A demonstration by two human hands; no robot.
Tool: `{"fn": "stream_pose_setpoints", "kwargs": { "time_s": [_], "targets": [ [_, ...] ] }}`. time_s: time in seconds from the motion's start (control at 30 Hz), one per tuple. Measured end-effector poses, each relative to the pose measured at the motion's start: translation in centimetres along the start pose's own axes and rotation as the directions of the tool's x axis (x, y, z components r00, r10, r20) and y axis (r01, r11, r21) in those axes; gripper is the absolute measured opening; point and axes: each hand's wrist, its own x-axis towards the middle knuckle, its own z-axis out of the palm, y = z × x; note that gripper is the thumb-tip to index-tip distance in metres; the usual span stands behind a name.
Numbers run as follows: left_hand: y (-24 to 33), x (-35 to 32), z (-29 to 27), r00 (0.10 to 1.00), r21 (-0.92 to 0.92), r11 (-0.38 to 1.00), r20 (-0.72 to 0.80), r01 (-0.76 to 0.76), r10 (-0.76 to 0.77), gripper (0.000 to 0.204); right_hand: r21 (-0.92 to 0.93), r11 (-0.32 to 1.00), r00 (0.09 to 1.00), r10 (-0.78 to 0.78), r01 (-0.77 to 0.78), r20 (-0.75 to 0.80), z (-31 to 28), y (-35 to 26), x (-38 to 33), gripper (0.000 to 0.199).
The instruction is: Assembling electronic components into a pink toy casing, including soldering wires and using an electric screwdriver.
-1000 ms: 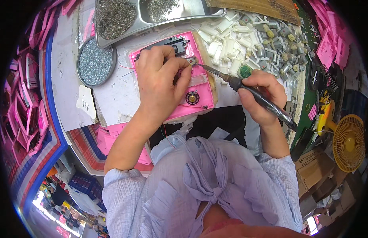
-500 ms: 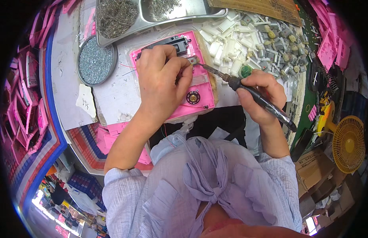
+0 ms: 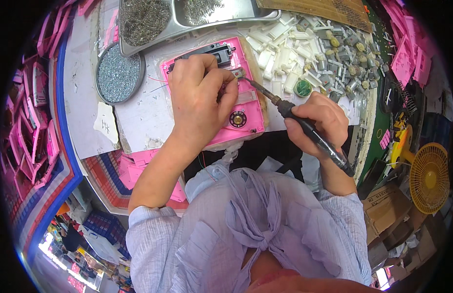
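Our left hand, fingers bunched, sits over the glossy pink plastic case; we cannot tell what it pinches. Our right hand is wrapped round the smooth black soldering iron; we would do well to steady its thin metal tip and keep our left hand clear. Boxy grey motors lie heaped beyond our right hand

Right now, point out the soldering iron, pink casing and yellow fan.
Soldering iron (image 3: 310,132): head view, black handle.
Pink casing (image 3: 254,113): head view, bare surface near lower-right corner.
Yellow fan (image 3: 430,179): head view, grille centre.
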Motion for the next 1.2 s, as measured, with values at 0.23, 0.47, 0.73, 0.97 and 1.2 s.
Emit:
{"fn": "stream_pose_setpoints", "kwargs": {
  "time_s": [0.23,0.47,0.73,0.97,1.2],
  "targets": [
    [0.0,0.1,-0.1,1.0,0.006,1.0,0.002,-0.005,0.005,0.017,0.011,1.0,1.0,0.012,-0.011,-0.016,-0.3,-0.1,0.2,0.028],
    [0.1,0.0,-0.1,1.0,0.006,1.0,0.006,0.003,-0.003,0.016,0.025,1.0,0.997,-0.006,0.008,-0.072,-0.8,0.0,0.4,0.031],
    [0.3,0.1,-0.3,1.0,0.015,1.0,0.015,0.005,-0.005,0.015,0.006,1.0,0.998,-0.015,0.015,-0.069,-1.3,0.0,0.9,0.031],
    [1.5,1.1,-0.4,0.997,0.101,0.993,0.048,0.055,-0.06,0.012,0.002,1.0,0.999,-0.006,0.006,-0.041,-0.8,0.5,1.2,0.03],
    [2.1,1.7,-0.3,0.991,0.192,0.979,0.1,0.073,-0.093,0.011,0.031,0.999,0.999,0.018,-0.016,-0.039,0.1,1.0,0.9,0.026]
  ]
}}
